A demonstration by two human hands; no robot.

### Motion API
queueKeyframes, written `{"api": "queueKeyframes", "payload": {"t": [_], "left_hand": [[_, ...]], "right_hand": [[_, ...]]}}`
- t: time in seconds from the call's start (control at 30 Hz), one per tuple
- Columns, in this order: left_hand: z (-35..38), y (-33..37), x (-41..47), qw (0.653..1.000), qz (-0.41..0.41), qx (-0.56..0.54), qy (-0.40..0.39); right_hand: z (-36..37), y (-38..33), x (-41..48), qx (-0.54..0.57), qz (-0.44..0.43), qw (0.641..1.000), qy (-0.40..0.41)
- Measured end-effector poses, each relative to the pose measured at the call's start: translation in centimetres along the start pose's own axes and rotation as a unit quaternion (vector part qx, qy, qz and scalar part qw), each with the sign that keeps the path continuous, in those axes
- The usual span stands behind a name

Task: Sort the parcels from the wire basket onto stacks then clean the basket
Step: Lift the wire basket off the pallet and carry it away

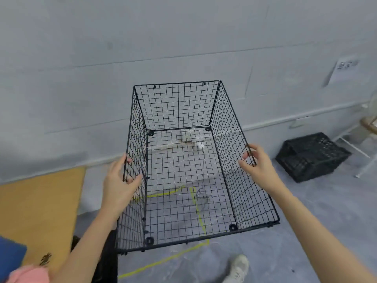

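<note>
A black wire basket (177, 103) is held up in front of me, tilted so its open top faces me, with nothing inside it. My left hand (120, 180) grips the rim of its left wall, fingers curled over the wire. My right hand (258, 162) grips the rim of its right wall the same way. Through the mesh bottom I see the grey floor, a white power adapter (201, 145) and its cable. No parcels are in view inside the basket.
A wooden table (40, 201) lies at lower left with a blue item (10, 256) and a pink item (28, 274) near its corner. A black plastic crate (312, 156) stands on the floor at right by the grey wall. Yellow tape lines (161, 262) mark the floor.
</note>
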State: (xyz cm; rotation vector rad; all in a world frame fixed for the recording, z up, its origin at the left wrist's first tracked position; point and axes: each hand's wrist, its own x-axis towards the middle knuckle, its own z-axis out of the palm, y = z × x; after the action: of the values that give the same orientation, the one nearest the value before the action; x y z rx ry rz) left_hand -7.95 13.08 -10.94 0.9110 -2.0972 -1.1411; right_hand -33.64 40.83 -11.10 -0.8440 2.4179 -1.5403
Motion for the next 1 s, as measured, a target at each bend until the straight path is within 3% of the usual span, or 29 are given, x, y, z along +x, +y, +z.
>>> {"api": "queueKeyframes", "payload": {"t": [0.5, 1.0], "left_hand": [[25.4, 11.9, 9.0, 0.974, 0.122, -0.022, -0.19], [52.9, 25.3, 14.9, 0.931, 0.2, -0.036, -0.304]], "right_hand": [[-19.4, 11.2, 0.9, -0.046, 0.12, 0.968, 0.216], [-38.5, 22.1, 6.7, -0.066, 0.196, 0.923, 0.325]]}}
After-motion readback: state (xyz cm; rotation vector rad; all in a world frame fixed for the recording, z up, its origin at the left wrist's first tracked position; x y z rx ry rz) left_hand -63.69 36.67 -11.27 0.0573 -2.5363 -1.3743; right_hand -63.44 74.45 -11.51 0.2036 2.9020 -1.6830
